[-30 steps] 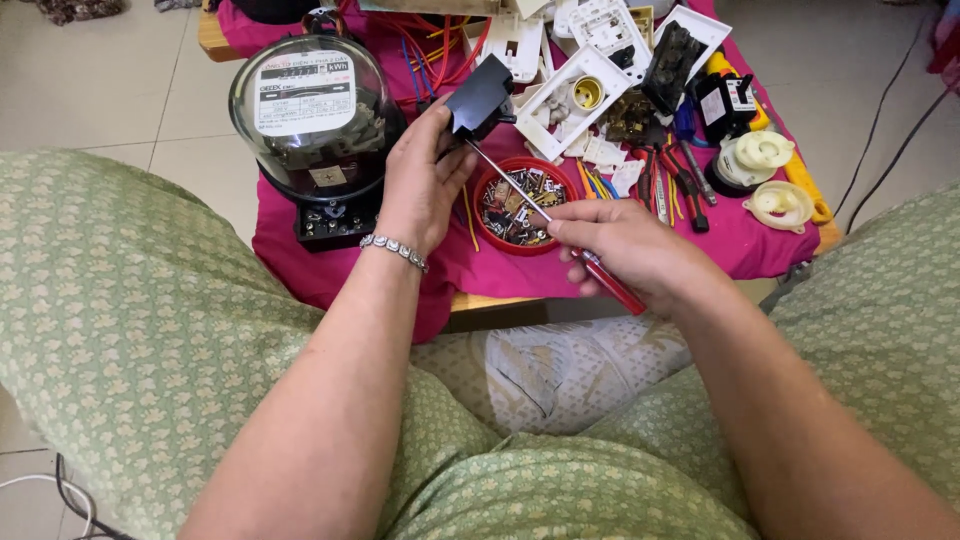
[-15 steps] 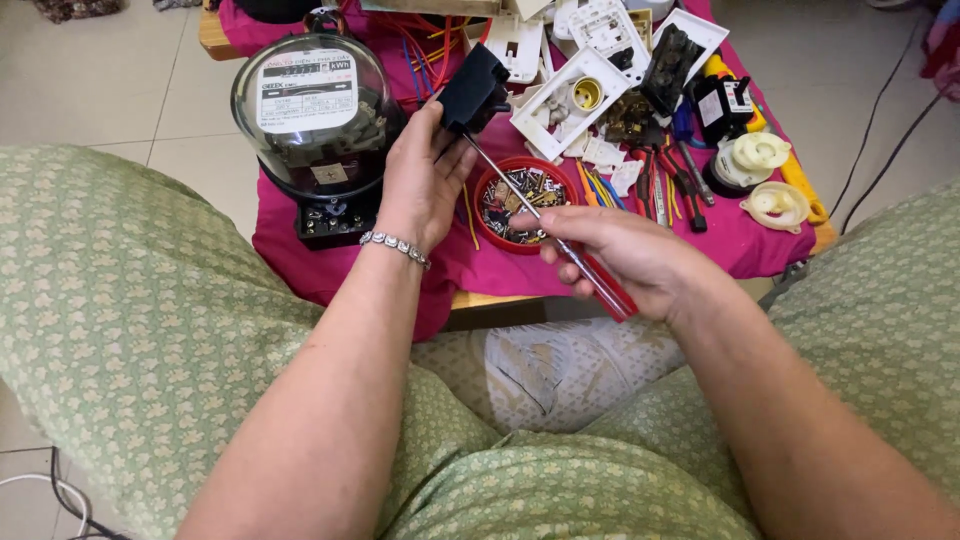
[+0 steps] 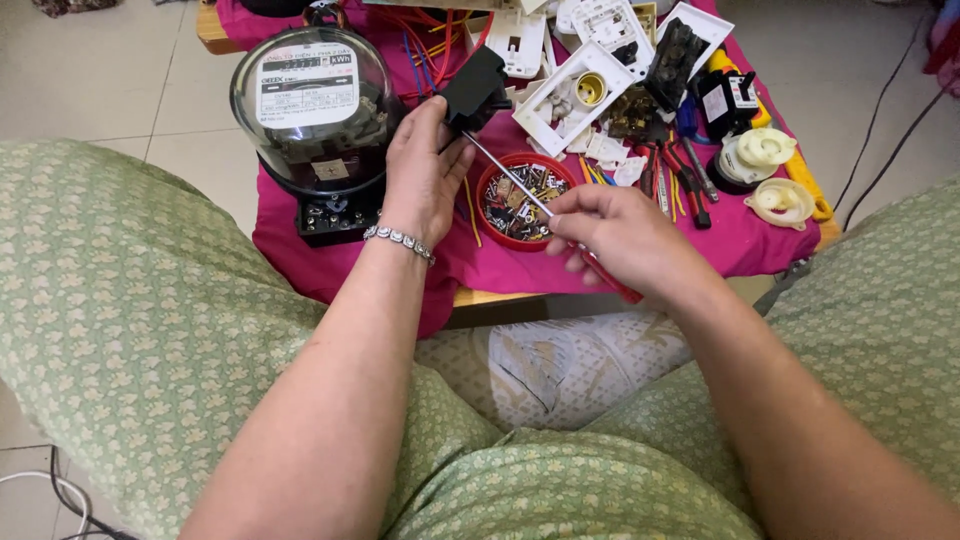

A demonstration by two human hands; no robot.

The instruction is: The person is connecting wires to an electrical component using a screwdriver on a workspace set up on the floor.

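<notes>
1. Black plastic, small and blocky: electrical part [image 3: 474, 88] pinched at upper centre of the frame between the thumb and fingers of the left hand [image 3: 425, 170], raised above the pink cloth [image 3: 500, 270].
2. Probably light, rigid and smooth-sided; best gripped across its flat faces, as here, clear of the face the tool meets.
3. Red-handled screwdriver [image 3: 548, 212] wrapped by the curled fingers of the right hand [image 3: 620, 235], centre of frame; handle end poking out lower right of the fist.
4. Long axis on a diagonal, lower right to upper left; thin steel shaft passing over the red bowl of screws [image 3: 522, 186], tip up at the underside of the black part.
5. Stiff and slim; likely to skid off a screw head if tilted.
6. Glass-domed meter [image 3: 312, 115] just left of the left hand.
</notes>
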